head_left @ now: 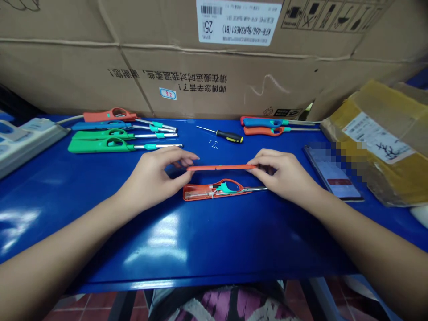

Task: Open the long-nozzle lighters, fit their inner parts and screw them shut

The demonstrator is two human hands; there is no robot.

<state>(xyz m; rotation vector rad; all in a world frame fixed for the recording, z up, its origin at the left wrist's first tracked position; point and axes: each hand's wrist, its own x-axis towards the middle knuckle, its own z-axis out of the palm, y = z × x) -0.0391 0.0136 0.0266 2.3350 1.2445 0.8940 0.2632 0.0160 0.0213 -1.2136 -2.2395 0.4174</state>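
My left hand [157, 171] and my right hand [284, 171] each pinch one end of a thin orange lighter cover [220, 167], held level just above the blue table [200, 240]. Right below it lies the opened orange lighter body [214, 191], its teal trigger, inner parts and metal nozzle showing. The nozzle tip lies by my right hand's fingers.
Several long lighters, orange, blue and green [110, 136], lie at the back left; two more [267, 126] at the back right. A black-and-yellow screwdriver [224, 134] and small screws [213, 143] lie behind my hands. A phone [331, 171], a taped parcel [384, 138], a white power strip [23, 138] and cardboard boxes [200, 58] surround the table.
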